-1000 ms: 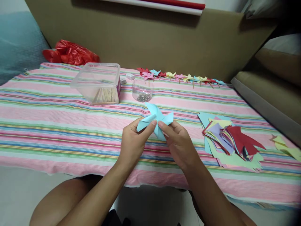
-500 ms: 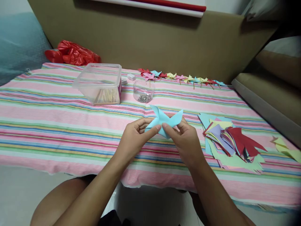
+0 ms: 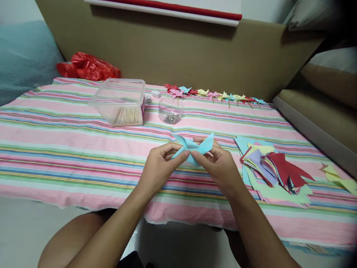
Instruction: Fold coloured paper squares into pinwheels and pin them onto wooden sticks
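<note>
A light blue paper pinwheel is held between both hands above the striped cloth, its pointed blades sticking up to the left and right. My left hand pinches its left side, the thumb pressed near the middle. On the other side my right hand grips it, thumb close to the left thumb and fingers behind the paper. The fingertips behind the paper are partly hidden. Beyond the hands stands a clear round container with small metal pins in the bottom.
A clear plastic box of wooden sticks stands left of the pins. Several finished pinwheels on sticks line the back. At right lies a pile of cut coloured paper, with a yellow piece beyond. A red plastic bag lies back left.
The pinwheel has tipped, so its upper blades lie lower and flatter in view. Both hands keep hold of it, thumbs still near the middle. The camera view has shifted slightly.
</note>
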`<action>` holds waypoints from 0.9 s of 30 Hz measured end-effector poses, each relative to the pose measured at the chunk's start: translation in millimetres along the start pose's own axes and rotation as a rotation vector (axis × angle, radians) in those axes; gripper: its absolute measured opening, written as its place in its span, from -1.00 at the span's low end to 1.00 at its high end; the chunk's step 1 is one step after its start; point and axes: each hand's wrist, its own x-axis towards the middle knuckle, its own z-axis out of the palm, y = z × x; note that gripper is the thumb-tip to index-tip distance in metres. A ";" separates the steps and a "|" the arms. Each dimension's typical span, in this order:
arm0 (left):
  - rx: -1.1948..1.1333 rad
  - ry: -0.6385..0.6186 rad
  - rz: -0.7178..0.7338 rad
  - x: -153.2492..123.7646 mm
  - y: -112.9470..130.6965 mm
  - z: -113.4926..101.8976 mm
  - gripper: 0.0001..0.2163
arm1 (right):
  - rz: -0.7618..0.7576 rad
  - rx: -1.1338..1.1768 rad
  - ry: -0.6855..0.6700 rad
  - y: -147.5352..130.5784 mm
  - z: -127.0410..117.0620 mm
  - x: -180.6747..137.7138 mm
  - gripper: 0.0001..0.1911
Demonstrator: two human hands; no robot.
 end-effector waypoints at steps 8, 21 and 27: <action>0.355 0.110 0.148 -4.9 -2.8 2.6 -0.80 | 0.046 0.006 0.026 0.8 0.6 -0.1 -0.82; 0.107 0.168 0.053 -8.1 -2.9 -5.4 -0.78 | 0.071 0.125 -0.027 4.5 5.6 -3.1 -0.71; -0.350 0.230 -0.235 -20.7 -4.0 -23.9 -0.67 | 0.078 -0.058 0.105 28.0 -6.8 7.5 -0.65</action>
